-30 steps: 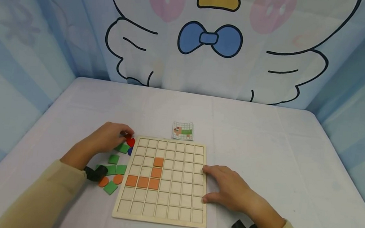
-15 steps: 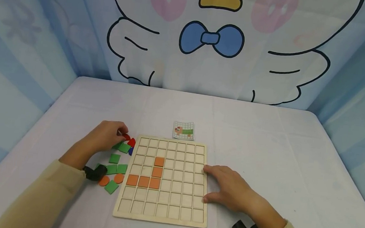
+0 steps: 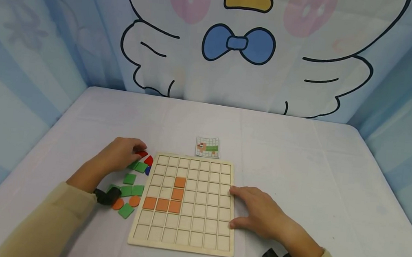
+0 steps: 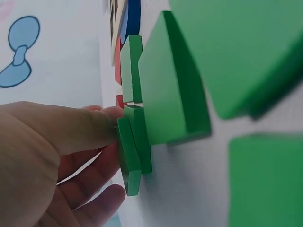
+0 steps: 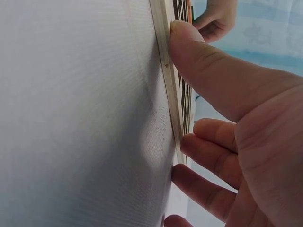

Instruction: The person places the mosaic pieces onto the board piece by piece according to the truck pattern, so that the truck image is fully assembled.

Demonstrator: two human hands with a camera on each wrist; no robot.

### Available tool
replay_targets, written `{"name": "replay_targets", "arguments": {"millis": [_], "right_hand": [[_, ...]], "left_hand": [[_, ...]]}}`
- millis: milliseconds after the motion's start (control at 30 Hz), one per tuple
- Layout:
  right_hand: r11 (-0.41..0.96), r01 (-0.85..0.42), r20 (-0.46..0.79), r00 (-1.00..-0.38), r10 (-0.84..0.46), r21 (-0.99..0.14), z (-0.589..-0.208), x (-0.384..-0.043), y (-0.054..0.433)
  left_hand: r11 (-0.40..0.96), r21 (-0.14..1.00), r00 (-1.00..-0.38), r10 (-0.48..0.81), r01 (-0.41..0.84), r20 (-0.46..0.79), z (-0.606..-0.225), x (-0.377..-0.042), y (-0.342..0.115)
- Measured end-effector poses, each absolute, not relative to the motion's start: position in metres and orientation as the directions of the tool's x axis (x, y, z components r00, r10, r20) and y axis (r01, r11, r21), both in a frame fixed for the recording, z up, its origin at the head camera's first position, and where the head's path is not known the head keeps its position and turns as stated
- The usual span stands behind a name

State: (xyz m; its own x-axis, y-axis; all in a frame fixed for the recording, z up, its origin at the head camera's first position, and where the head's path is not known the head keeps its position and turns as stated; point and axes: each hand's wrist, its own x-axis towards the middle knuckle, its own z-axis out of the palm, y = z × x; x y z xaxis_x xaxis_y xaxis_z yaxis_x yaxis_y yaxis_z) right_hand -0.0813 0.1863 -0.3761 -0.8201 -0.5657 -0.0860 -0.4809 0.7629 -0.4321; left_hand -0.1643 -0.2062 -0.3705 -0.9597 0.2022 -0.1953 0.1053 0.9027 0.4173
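In the head view my left hand (image 3: 124,154) is at the heap left of the board. Its thumb and index finger pinch a small red piece (image 3: 141,154), partly hidden by the fingers. In the left wrist view, green tiles (image 4: 165,90) lie beside that thumb, one tilted against another. A second red piece (image 3: 149,160) and a blue piece (image 3: 147,170) sit at the board's left edge. My right hand (image 3: 262,213) rests at the right edge of the wooden grid board (image 3: 202,251), thumb and fingertips touching its rim, fingers spread. Several orange squares (image 3: 162,205) fill cells of the board.
A small picture card (image 3: 207,147) with a gridded orange-and-green design lies just beyond the board. More green tiles (image 3: 127,191) and orange discs (image 3: 134,201) lie left of the board, near my left wrist. A white cloth covers the table (image 3: 298,161).
My left hand draws back slightly left, then shifts a little right again, staying over the red pieces. My right hand keeps its place on the board's edge.
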Motion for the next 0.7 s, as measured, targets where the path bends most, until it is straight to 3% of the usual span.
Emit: {"name": "replay_targets", "arguments": {"millis": [700], "right_hand": [[0.749, -0.499, -0.066, -0.812, -0.579, -0.436, -0.3752, -0.0807, 0.1866]], "left_hand": [[0.910, 0.398, -0.969, 0.195, 0.119, -0.155, -0.3725, -0.1655, -0.2051]]}}
